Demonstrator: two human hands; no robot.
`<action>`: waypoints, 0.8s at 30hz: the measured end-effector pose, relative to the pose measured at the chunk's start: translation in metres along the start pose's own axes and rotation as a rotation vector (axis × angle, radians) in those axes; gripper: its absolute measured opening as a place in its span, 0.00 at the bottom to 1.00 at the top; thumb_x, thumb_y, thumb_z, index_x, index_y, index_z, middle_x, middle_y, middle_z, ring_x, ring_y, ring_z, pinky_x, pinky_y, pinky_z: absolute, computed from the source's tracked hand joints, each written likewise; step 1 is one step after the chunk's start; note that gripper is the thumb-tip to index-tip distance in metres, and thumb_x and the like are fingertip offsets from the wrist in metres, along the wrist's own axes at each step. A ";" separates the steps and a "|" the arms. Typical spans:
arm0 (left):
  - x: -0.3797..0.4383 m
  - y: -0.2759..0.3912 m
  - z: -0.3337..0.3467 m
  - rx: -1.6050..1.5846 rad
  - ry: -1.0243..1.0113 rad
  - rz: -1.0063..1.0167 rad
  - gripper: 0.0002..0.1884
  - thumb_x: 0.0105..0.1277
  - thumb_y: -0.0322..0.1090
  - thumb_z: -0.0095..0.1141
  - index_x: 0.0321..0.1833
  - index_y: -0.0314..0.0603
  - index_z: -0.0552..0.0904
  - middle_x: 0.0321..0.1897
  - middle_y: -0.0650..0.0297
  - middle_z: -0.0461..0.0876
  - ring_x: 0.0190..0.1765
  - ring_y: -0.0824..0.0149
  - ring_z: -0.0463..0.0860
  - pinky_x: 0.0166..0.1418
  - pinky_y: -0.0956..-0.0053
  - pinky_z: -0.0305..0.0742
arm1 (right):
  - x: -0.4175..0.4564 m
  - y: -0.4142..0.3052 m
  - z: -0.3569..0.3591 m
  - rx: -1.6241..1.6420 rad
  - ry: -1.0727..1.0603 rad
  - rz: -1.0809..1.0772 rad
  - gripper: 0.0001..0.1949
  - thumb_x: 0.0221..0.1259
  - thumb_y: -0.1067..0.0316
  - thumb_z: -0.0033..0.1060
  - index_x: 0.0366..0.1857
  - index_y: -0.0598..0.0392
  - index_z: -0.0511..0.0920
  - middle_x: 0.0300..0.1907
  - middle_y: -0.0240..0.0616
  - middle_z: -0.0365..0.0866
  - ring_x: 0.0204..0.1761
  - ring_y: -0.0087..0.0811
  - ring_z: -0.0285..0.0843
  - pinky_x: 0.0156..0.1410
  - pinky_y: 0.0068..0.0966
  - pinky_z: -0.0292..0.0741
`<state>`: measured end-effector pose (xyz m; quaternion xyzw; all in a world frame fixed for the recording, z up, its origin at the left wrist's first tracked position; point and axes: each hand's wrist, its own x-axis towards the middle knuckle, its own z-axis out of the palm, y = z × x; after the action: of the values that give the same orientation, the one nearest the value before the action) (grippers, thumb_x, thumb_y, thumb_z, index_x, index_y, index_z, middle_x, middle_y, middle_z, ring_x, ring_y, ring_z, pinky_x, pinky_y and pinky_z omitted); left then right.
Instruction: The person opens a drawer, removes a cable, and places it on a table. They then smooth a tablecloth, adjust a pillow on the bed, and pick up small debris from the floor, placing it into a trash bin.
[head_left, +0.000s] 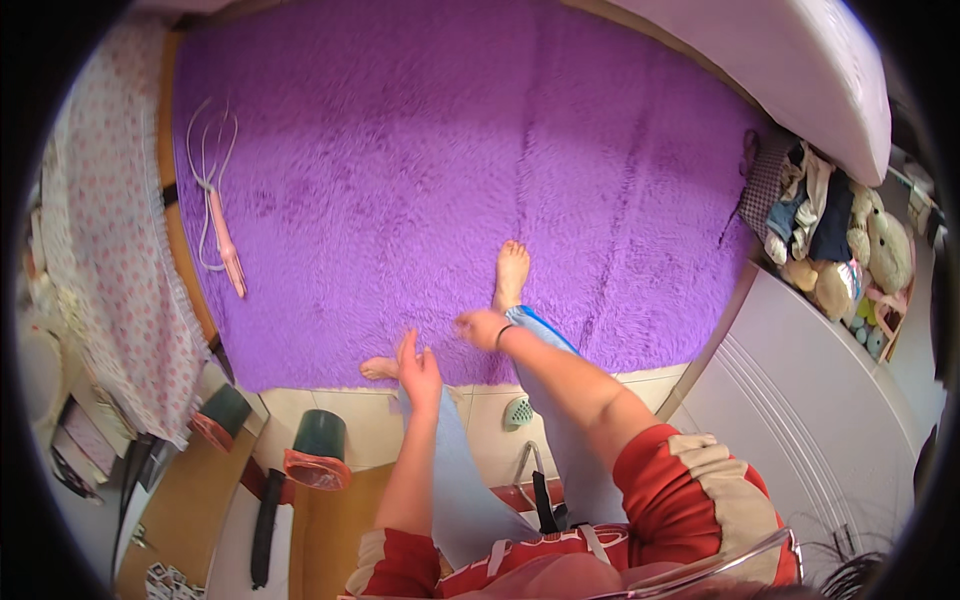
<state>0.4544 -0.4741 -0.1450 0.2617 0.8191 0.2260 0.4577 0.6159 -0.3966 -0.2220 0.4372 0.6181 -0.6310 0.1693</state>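
Observation:
My left hand is raised over the near edge of a purple shaggy rug, its fingers apart and nothing in it. Just right of it hovers my right hand, with a dark band at the wrist; its fingers are blurred and partly curled, and no object shows in it. Both hands are above my bare feet and the legs of my light blue jeans. On the rug's left side lies a pink hair curling iron with a looped pale cord.
Two dark green bins with red liners stand lower left, one on the tiles, another beside a cloth-covered table. A green slipper rests on the tiles. Clothes and plush toys fill a spot at right, beside a white cabinet.

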 end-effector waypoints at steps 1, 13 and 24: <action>-0.009 0.035 0.002 -0.009 -0.037 -0.008 0.23 0.65 0.23 0.50 0.64 0.31 0.72 0.63 0.51 0.72 0.62 0.58 0.74 0.65 0.69 0.69 | -0.007 0.021 -0.033 -0.001 0.228 0.055 0.16 0.61 0.61 0.53 0.52 0.51 0.79 0.45 0.52 0.83 0.49 0.50 0.80 0.56 0.40 0.75; -0.044 0.241 0.010 0.013 -0.227 0.223 0.23 0.66 0.23 0.48 0.65 0.35 0.72 0.66 0.53 0.68 0.65 0.62 0.71 0.60 0.73 0.72 | -0.303 0.187 -0.108 0.128 0.672 0.791 0.14 0.62 0.58 0.53 0.43 0.56 0.81 0.42 0.52 0.83 0.46 0.51 0.81 0.53 0.40 0.76; -0.025 0.271 -0.021 0.274 -0.277 0.225 0.21 0.64 0.23 0.49 0.62 0.37 0.75 0.61 0.54 0.73 0.62 0.60 0.74 0.57 0.72 0.75 | -0.326 0.093 0.033 1.075 0.550 0.784 0.09 0.68 0.67 0.52 0.46 0.57 0.79 0.39 0.38 0.83 0.39 0.28 0.85 0.37 0.24 0.81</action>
<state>0.5072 -0.2860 0.0461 0.4396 0.7372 0.1243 0.4978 0.8569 -0.5506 -0.0377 0.7928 0.0397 -0.6079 -0.0173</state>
